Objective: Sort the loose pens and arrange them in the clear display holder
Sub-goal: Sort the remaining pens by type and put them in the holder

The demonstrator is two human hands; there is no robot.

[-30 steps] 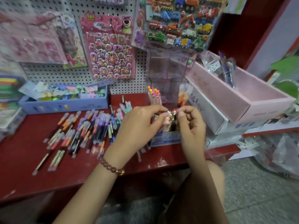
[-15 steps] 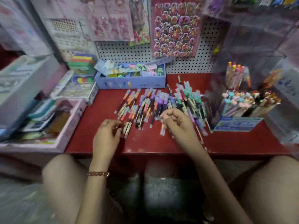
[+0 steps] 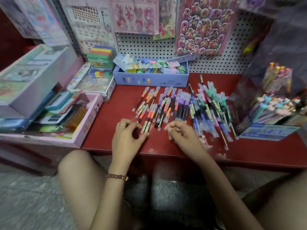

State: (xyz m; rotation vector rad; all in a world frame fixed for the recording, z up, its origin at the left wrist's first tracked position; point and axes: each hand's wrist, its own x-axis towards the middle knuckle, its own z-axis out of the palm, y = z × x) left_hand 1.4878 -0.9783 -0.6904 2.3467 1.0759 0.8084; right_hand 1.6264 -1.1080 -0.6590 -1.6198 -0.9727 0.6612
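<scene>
Curled fingers on both hands: I am holding the left hand (image 3: pixel 127 140) at the near end of the orange-banded pens (image 3: pixel 146 128). Its thumb and fingertips are closing toward one labelled barrel, but motion blur is hiding the contact, so I cannot tell whether the pen is actually pinched. I am hovering the right hand (image 3: pixel 181 135) just beside it, low over the red shelf (image 3: pixel 108 130), with the fingers tucked in and nothing showing between them.

Loose pens (image 3: pixel 182 107) are lying in a wide fan across the shelf. Orange and red are sitting toward the left, purple in the middle, then blue, with green and pink toward the right, and many are overlapping. The clear display holder (image 3: pixel 244 97) is standing at the right end of the shelf, well apart from both hands. It is already carrying character-topped pens in its front tier and a few taller ones behind.

I am judging this to be the sorting step: gathering one colour group before any trip to the holder. Going by how many pens are lying out, most of the task is remaining.

Next I am needing to close firmly on one colour's barrels and lift them free of the neighbours lying across them. Then I am needing to align the ends and carry the bunch rightward to a free compartment, which I cannot make out from here.
</scene>
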